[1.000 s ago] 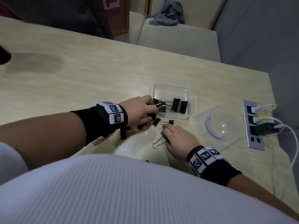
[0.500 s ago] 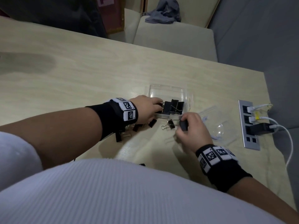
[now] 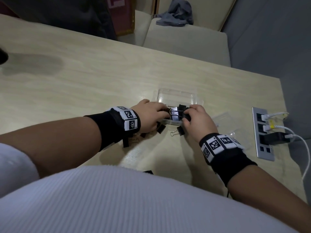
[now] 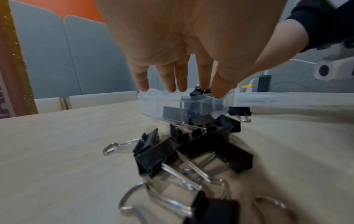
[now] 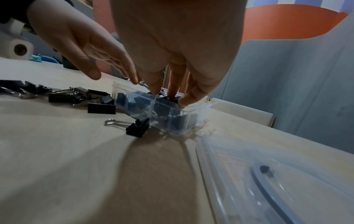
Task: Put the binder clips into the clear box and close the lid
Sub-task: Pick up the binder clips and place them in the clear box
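Note:
The clear box (image 3: 175, 96) stands open mid-table, with several black binder clips (image 3: 176, 114) stacked in its near half. My left hand (image 3: 151, 113) reaches over the box's left end, fingers straight and their tips touching a clip's wire handle, thumb held apart. My right hand (image 3: 196, 118) dips into the right end; thumb and fingers (image 5: 172, 92) pinch a clip inside the box (image 5: 184, 121). A pile of loose clips (image 4: 191, 148) lies under my left wrist. One single clip (image 3: 180, 132) rests against the box's near wall. The lid (image 5: 268, 174) lies flat to the right.
A power strip (image 3: 264, 133) with plugs and white cables is set into the table near its right edge. Another clip (image 3: 148, 172) lies close to my body. A cushioned seat (image 3: 185, 39) with a grey cloth stands beyond the far edge.
My right hand picked a clip off the table and carried it up into the box. My left hand moved forward to the box's left end.

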Available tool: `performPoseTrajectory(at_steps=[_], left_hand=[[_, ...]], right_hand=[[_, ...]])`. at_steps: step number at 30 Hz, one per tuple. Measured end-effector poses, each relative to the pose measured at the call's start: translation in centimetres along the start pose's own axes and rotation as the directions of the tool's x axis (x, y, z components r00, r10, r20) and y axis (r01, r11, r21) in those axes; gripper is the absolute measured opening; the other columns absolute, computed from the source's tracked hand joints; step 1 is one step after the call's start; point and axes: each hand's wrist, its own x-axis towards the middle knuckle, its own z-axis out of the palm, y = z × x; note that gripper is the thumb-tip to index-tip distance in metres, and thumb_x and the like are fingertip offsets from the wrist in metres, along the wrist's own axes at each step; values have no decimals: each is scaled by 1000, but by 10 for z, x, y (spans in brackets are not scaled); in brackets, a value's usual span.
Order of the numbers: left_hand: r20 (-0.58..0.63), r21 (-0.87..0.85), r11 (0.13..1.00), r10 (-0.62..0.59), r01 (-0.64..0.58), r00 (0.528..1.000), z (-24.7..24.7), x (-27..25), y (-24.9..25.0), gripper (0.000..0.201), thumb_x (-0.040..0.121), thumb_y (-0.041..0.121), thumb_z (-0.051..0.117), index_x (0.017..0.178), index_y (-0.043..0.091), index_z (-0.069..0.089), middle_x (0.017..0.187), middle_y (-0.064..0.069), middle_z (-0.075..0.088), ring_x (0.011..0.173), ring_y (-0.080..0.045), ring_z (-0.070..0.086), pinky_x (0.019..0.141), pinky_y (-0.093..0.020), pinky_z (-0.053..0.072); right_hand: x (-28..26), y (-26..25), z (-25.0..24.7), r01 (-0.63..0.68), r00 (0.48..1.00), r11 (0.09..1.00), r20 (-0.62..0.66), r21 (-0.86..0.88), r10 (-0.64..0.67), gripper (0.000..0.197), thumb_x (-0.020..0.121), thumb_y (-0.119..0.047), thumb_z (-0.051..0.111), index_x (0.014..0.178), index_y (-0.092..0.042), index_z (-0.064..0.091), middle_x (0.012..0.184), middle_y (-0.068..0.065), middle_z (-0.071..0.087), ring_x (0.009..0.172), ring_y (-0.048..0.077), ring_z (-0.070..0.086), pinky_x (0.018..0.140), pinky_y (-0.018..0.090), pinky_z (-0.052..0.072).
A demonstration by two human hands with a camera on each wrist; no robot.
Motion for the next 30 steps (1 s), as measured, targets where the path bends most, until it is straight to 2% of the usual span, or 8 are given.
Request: performPoseTrajectory(at_steps=[6, 8, 11, 16, 19, 23, 26, 30], left_hand=[[-46, 9, 999, -43, 43, 998, 0, -6, 0, 48, 81, 23, 57, 128, 23, 51, 142, -2, 43, 130, -24, 41, 108, -45, 29], [-99, -6, 997, -77, 77, 992, 0, -12, -5, 43, 81, 21, 57, 123, 22, 53, 132, -4, 49, 121, -27, 46, 100, -44, 35], [-106, -31, 985, -169, 167, 980, -2, -23, -20, 32, 83, 23, 56, 115, 25, 55, 118, -2, 54, 107, -25, 50, 86, -39, 42], [70, -131, 942, -302, 309, 951, 1, -46, -51, 27, 82, 35, 58, 109, 30, 58, 111, 0, 55, 106, -25, 52, 87, -45, 50], [243, -98, 969, -198, 227, 950, 1, -60, -53, 47, 70, 51, 68, 113, 36, 55, 111, 3, 51, 105, -20, 47, 88, -43, 49], [448, 90, 993, -103, 70, 888, 5, -68, -39, 66, 64, 54, 77, 120, 38, 46, 117, 5, 45, 106, -19, 48, 81, -36, 48], [436, 121, 991, -100, 52, 894, 13, -64, -31, 49, 75, 35, 71, 118, 33, 49, 120, 0, 49, 102, -26, 55, 75, -37, 50], [365, 137, 990, -61, 11, 929, 12, -60, -25, 24, 85, 40, 57, 107, 32, 57, 109, 1, 54, 94, -28, 59, 68, -35, 49]], right_hand=[[-14, 1, 2, 88, 989, 993, -115, -72, -96, 25, 84, -16, 62, 109, -10, 62, 122, 7, 52, 109, 29, 48, 91, 40, 42], [-22, 0, 5, 165, 976, 982, -129, -88, -176, 21, 84, -16, 61, 104, -12, 63, 113, 6, 55, 103, 28, 50, 89, 41, 41], [-35, -2, 13, 277, 960, 955, -14, -105, -280, 14, 86, -16, 56, 99, -14, 63, 100, 2, 57, 93, 24, 51, 84, 40, 45], [-50, -3, 31, 224, 971, 958, 129, -177, -203, 33, 83, -14, 56, 116, -15, 58, 126, 6, 54, 110, 30, 50, 90, 44, 47], [-52, -3, 39, 155, 975, 969, 190, -192, -118, 37, 85, -12, 53, 123, -12, 52, 136, 8, 42, 111, 31, 48, 89, 44, 48], [-50, -5, 46, 101, 980, 982, 184, -160, -71, 29, 86, -10, 52, 114, -10, 54, 120, 9, 44, 99, 28, 51, 78, 43, 52], [-49, -3, 48, 74, 982, 988, 185, -137, -48, 25, 85, -11, 53, 110, -10, 55, 119, 9, 44, 97, 28, 53, 77, 44, 53], [-50, -2, 50, 84, 978, 985, 202, -151, -52, 16, 88, -10, 52, 104, -10, 55, 111, 8, 49, 89, 27, 54, 74, 42, 52]])
